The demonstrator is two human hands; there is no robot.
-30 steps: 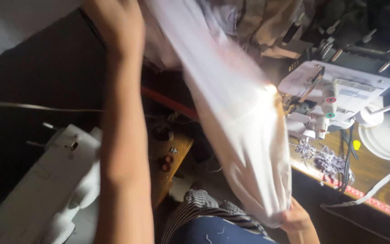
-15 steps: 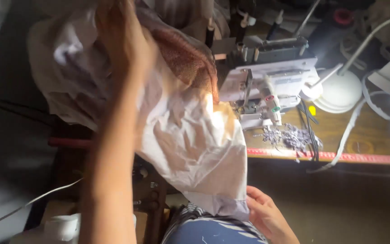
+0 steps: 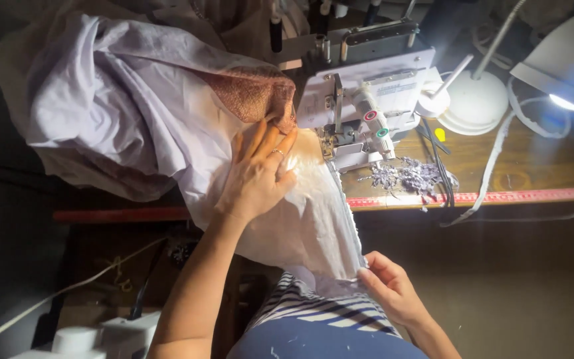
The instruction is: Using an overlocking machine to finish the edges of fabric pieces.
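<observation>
- The pale cloth (image 3: 167, 133) lies heaped across the left half of the sewing table, with one lit panel running down off the table edge toward the person's lap.
- The left hand (image 3: 255, 174) lies flat and open on that panel, fingers spread, pressing it to the table just left of the sewing machine (image 3: 367, 93); a ring shows on one finger.
- The right hand (image 3: 393, 287) pinches the lower corner of the cloth between thumb and fingers, below the table edge, above the striped garment (image 3: 320, 312) on the lap.
- Half a second ago the left hand was raised high with the cloth bunched around it; now it is down on the table and the cloth is spread out.
- A brown woven piece (image 3: 254, 93) sits folded into the heap, just above the left hand's fingertips.
- The machine's needle area touches the right edge of the lit panel.
- A clump of thread scraps (image 3: 410, 176) lies just right of the machine.
- A white lamp base (image 3: 476, 103) stands further right, its lit head (image 3: 563, 66) at the frame's right edge.
- A red measuring strip (image 3: 486, 197) runs along the front edge of the wooden table (image 3: 539, 166).
- Cords trail over the table edge; the surrounding room is dark.
</observation>
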